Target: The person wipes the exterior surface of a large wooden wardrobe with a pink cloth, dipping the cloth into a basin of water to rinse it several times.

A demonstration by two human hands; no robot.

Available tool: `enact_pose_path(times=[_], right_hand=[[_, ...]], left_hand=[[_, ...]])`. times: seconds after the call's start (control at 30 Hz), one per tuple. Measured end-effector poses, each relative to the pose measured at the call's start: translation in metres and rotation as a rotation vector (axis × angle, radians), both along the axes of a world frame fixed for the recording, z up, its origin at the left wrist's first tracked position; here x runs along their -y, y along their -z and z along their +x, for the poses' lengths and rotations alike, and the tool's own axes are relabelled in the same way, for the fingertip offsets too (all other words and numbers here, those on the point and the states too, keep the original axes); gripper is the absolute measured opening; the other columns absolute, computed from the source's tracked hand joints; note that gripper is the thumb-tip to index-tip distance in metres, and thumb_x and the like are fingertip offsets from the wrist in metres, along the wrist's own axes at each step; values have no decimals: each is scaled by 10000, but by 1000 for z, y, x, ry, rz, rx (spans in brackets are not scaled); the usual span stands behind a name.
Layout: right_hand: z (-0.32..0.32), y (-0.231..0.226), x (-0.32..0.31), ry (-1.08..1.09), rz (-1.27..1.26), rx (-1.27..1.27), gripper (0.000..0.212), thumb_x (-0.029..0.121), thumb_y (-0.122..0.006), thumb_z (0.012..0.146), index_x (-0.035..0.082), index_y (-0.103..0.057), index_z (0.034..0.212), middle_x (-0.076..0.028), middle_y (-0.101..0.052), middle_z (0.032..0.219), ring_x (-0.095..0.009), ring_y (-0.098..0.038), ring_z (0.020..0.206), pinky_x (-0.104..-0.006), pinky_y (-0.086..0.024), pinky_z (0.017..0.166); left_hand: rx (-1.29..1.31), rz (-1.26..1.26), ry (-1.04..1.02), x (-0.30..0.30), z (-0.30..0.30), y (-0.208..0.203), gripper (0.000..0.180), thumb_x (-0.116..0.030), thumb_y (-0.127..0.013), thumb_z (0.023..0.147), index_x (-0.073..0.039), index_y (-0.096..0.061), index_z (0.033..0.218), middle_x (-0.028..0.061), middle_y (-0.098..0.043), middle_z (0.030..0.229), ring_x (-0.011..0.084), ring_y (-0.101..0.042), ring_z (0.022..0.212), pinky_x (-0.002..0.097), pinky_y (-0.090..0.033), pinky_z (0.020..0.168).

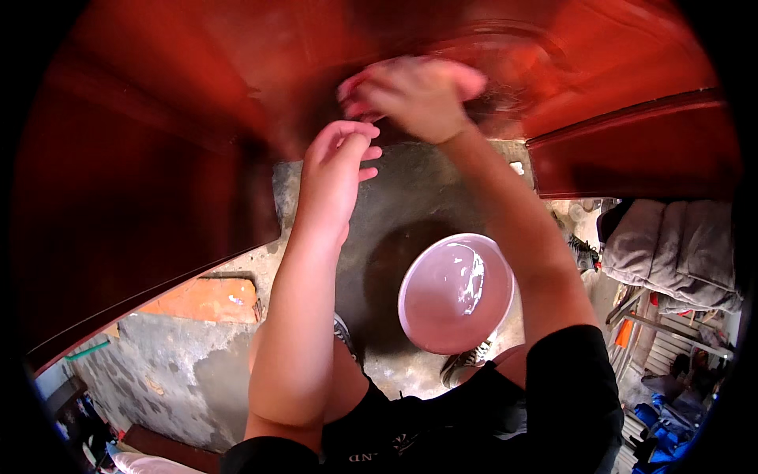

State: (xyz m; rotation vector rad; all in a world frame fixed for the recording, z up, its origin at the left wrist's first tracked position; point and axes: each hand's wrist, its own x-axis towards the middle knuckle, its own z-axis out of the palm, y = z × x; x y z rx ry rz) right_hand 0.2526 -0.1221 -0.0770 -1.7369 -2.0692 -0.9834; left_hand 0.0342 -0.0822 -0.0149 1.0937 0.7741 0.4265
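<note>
The pink cloth (467, 80) lies beneath the right hand (418, 96), up against the glossy red surface (292, 47) in front of the person; that hand is spread over it, with cloth showing past both sides, but blur hides whether its fingers grip it or only press; the left hand (338, 162) is just beside, lower and to the left, its fingers loosely bent, parted and holding nothing; the two hands appear apart, though they come close near the cloth. Below the forearms, a pale pink basin (414, 304) stands on the grey floor (387, 189), bright glints showing inside it; a shoe (466, 365) is partly hidden by its lower edge, and another shoe (344, 332) shows left of it; farther out, an orange board (205, 302) lies at the left, while grey padded fabric (671, 245) and a blue bundle (671, 426) sit at the right.
</note>
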Motion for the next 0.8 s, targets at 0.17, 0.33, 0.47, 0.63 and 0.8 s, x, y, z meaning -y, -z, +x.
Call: enact_pose_path(times=[0.17,0.33,0.47,0.63,0.8], right_hand=[[-5,8,-11,-204,-80,158,289,305,-577,886,270,-638,1167,32,-612,1303,-200,-646,1099,-390,-512,851],[66,-55,52,14,-237,71,287,246,-671,824,215,-712,1106,-18,-673,1225,-238,-658,1072,-435,-537,808],[115,-30,104,355,415,-197,482,107,-710,750,111,-640,1227,-149,-588,1247,-393,-515,1157,-494,-373,1032],[94,-24,86,375,550,-252,458,68,-667,738,135,-678,1191,-138,-609,1201,-383,-554,1116,-512,-424,965],[13,-21,20,42,147,-25,258,352,-652,794,299,-698,1042,89,-666,1126,-199,-637,1046,-407,-496,786]], left_hand=[[-2,-9,32,6,1,4,218,-249,-575,1016,-85,-671,1122,63,-664,1252,203,-656,1074,365,-525,912],[-39,22,8,6,-2,3,196,-244,-578,1016,-88,-678,1082,78,-661,1301,204,-654,1070,359,-530,900],[-13,-4,33,13,6,4,195,-237,-572,1012,-90,-679,1081,74,-665,1290,197,-654,1061,359,-529,899],[5,4,44,20,11,-1,199,-234,-569,1010,-84,-676,1087,75,-676,1267,192,-656,1060,356,-529,896],[34,-32,0,17,15,1,213,-235,-588,1009,-67,-655,1122,82,-675,1256,205,-656,1055,362,-529,891]])
